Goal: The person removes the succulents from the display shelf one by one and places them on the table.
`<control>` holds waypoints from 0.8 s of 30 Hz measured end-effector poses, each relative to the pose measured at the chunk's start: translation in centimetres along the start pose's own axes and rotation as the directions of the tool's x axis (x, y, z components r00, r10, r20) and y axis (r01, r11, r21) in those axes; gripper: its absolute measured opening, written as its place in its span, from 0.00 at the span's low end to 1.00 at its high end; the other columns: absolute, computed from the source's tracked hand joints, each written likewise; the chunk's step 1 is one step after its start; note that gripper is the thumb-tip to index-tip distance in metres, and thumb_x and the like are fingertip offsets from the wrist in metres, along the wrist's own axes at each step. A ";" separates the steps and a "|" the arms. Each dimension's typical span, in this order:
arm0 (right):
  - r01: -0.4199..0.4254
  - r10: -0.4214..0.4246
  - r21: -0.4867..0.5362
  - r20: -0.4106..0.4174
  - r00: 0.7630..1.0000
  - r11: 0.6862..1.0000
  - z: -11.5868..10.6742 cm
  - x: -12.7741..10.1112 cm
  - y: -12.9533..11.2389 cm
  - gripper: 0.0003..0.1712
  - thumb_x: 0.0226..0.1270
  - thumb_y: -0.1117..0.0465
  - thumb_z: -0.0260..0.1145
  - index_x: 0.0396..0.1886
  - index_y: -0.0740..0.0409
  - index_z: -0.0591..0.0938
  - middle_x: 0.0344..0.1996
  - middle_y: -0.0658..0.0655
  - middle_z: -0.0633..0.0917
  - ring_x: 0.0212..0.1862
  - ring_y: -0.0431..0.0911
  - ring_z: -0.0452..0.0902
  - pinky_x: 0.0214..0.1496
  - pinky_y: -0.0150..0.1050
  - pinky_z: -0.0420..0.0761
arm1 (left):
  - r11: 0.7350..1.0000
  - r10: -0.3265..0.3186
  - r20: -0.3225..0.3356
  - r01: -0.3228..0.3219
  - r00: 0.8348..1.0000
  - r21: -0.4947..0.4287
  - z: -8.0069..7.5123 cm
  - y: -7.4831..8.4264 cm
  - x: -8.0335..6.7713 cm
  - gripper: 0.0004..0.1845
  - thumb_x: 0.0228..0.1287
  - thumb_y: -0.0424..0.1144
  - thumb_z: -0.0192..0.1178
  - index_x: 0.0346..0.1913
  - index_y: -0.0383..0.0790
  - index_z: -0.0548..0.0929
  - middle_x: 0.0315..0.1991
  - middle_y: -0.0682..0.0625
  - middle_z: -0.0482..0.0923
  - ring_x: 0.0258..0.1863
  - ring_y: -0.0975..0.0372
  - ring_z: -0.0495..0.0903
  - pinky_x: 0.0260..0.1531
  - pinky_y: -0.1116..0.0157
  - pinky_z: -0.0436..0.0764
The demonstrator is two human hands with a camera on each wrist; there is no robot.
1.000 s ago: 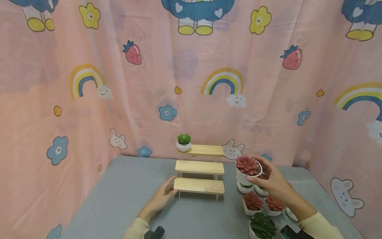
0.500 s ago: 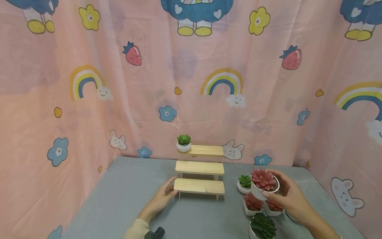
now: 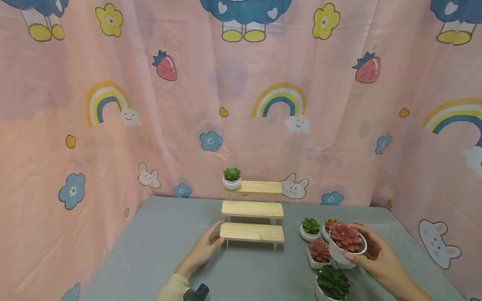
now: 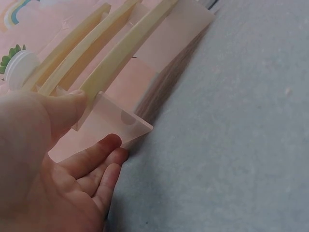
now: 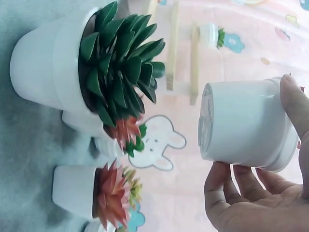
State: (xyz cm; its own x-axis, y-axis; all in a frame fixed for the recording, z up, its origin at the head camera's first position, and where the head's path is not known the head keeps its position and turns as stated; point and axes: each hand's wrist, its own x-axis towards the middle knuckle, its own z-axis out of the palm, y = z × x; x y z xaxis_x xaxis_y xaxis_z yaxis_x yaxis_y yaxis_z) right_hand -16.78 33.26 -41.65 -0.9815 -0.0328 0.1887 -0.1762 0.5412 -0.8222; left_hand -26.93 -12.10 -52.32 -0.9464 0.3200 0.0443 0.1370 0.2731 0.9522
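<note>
My right hand [image 3: 380, 255] grips a white round pot with a red succulent [image 3: 344, 237], thumb on one side and fingers on the other. In the right wrist view the pot [image 5: 246, 123] is held off the table, its base showing. My left hand [image 3: 201, 246] is at the left end of the three-tier wooden shelf [image 3: 252, 232]. Close up, the left thumb [image 4: 70, 108] touches the lowest board's end, while the loosely extended fingers lie by its clear leg [image 4: 113, 118]. A green succulent in a white pot [image 3: 231, 179] stands at the top tier's left end.
Right of the shelf several white-potted succulents stand on the grey table [image 3: 162, 251]. A small green one [image 3: 310, 228], a red one [image 3: 320, 253] and a large dark green one [image 3: 333, 284] show there. A pink patterned curtain [image 3: 180, 125] hangs behind.
My right hand has moved right and toward me with the red succulent, uncovering the small green one. The left hand stays at the shelf.
</note>
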 end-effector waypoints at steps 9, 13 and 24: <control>-0.049 0.050 0.049 -0.015 0.999 0.998 -1.1 -0.9 1.6 0.40 0.73 0.63 0.66 0.77 0.66 0.57 0.52 0.20 0.69 0.49 0.20 0.75 0.42 0.29 0.86 | 1.000 -0.014 -0.001 0.014 1.000 -0.011 -0.1 0.1 0.1 0.35 0.78 0.45 0.53 0.81 0.46 0.54 0.73 0.31 0.65 0.72 0.38 0.68 0.67 0.38 0.71; -0.133 0.133 0.020 0.005 0.991 0.991 -1.9 -1.2 2.0 0.43 0.74 0.59 0.65 0.78 0.69 0.53 0.57 0.37 0.77 0.46 0.18 0.74 0.43 0.29 0.86 | 1.000 -0.021 -0.003 0.020 1.000 -0.015 -0.1 0.1 0.3 0.34 0.78 0.46 0.53 0.81 0.47 0.54 0.73 0.31 0.66 0.72 0.39 0.68 0.67 0.39 0.71; -0.272 0.275 -0.061 0.035 0.961 0.960 -2.6 -2.4 5.1 0.49 0.73 0.52 0.66 0.77 0.76 0.52 0.72 0.83 0.60 0.43 0.15 0.71 0.45 0.31 0.87 | 1.000 -0.012 -0.007 0.011 1.000 -0.012 -0.4 0.0 0.5 0.34 0.78 0.45 0.53 0.81 0.47 0.55 0.73 0.32 0.66 0.72 0.40 0.69 0.67 0.39 0.72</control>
State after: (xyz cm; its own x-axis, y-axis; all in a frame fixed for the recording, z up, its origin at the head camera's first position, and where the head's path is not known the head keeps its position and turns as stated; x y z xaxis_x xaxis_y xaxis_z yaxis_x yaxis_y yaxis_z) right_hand -15.10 38.25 -44.88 -0.9941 0.0879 -0.0633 0.1027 0.5795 -0.8084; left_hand -27.48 -12.30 -52.22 -0.9499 0.3105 0.0355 0.1227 0.2661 0.9561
